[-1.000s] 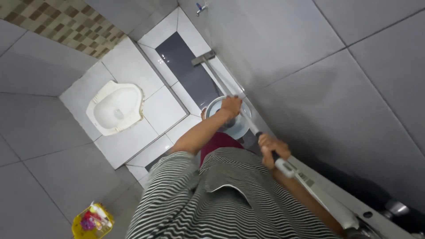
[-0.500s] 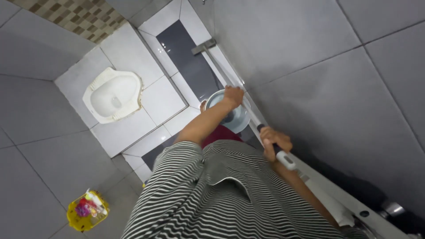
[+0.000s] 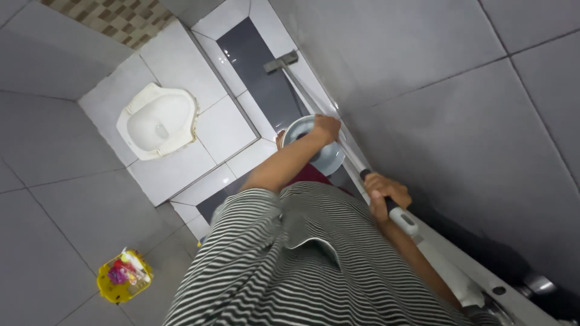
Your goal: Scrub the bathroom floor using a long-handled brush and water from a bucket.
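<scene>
Head camera looks down on a person in a striped shirt in a grey tiled washroom. Left hand is closed around the long mop handle, farther along toward the flat mop head, which rests against the wall ahead of it. Right hand is clamped on the handle's dark grip, nearer the body. A round grey bucket sits just beneath the left hand. White squat toilet lies well off to the left, a yellow basket farther back

black-and-white striped shirt, short sleeves, maroon trousers
</scene>
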